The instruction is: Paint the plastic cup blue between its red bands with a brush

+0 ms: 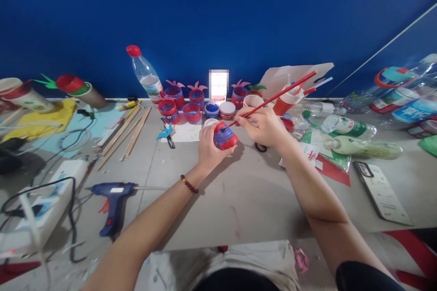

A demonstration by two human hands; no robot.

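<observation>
Left hand [209,149] clamped round a red-and-blue cup [226,137], held over the table [205,216] toward its far edge; right hand [261,125] pinches a red stick [287,91], tip at the cup (contact unclear). Painting, apparently; next stroke calls for a steady cup.

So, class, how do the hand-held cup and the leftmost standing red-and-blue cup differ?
The held cup is tilted in the left hand; the standing cup rests upright on the table. In the right hand, a red paintbrush points at the held cup, not the standing cup. Both are red and blue.
</observation>
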